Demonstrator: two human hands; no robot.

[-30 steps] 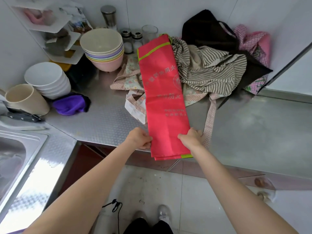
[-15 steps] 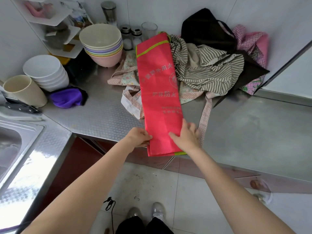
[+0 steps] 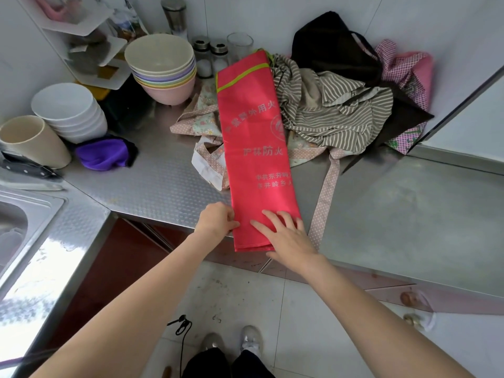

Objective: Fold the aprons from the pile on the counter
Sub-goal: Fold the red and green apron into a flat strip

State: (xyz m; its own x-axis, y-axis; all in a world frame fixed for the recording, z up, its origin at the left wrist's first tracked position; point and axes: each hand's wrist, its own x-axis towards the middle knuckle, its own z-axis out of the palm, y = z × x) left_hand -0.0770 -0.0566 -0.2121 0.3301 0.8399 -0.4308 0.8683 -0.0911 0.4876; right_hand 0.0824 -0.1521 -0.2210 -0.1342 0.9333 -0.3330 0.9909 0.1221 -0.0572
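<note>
A red apron (image 3: 257, 148) with a green trim lies folded into a long narrow strip on the steel counter (image 3: 395, 214), its near end hanging over the front edge. My left hand (image 3: 216, 219) pinches the strip's left edge near that end. My right hand (image 3: 286, 236) lies flat on top of the near end, fingers spread. Under and behind the strip is the pile: a floral apron (image 3: 207, 126) with dotted straps, a striped apron (image 3: 335, 113), a black one (image 3: 332, 47) and a pink checked one (image 3: 406, 75).
Stacked pastel bowls (image 3: 163, 66) and white bowls (image 3: 68, 110), a beige cup (image 3: 32, 140), a purple cloth (image 3: 103, 154), a knife (image 3: 27, 170) and shakers (image 3: 210, 55) crowd the counter's left and back. A sink (image 3: 16, 227) is at far left.
My right hand let go of the strip's right edge and moved onto its top, now lying flat with fingers spread. My left hand keeps its hold on the left edge.
</note>
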